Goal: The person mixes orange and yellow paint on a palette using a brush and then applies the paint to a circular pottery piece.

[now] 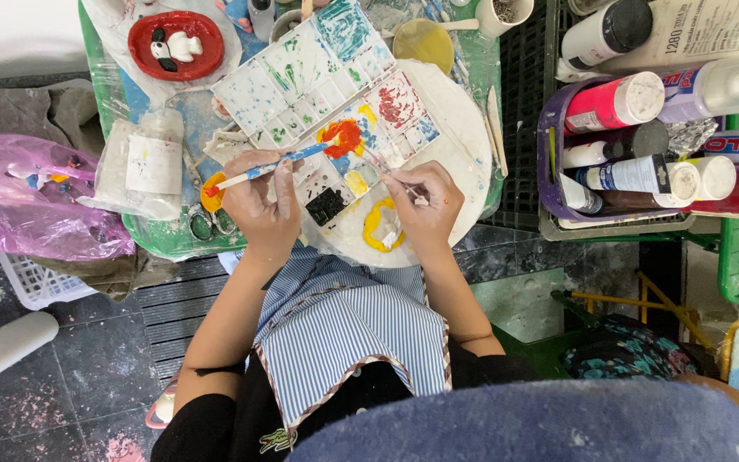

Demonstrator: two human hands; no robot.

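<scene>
My left hand (260,205) holds a blue-handled paintbrush (288,160) across its fingers, one end by an orange blob on the white paint palette (301,77). My right hand (425,204) pinches a thin brush (387,175) just above a small yellow-painted ring-shaped piece (380,224). That piece lies on a round white board (459,141), partly under the palette. Both hands hover over the board's near edge, close together. A black paint well (328,205) sits between them.
A red dish with a white-and-black figure (175,44) stands at the back left on the green tray (151,239). A pink plastic bag (27,201) lies left. A purple basket of paint bottles (617,145) stands right. A paper roll (2,351) lies on the floor.
</scene>
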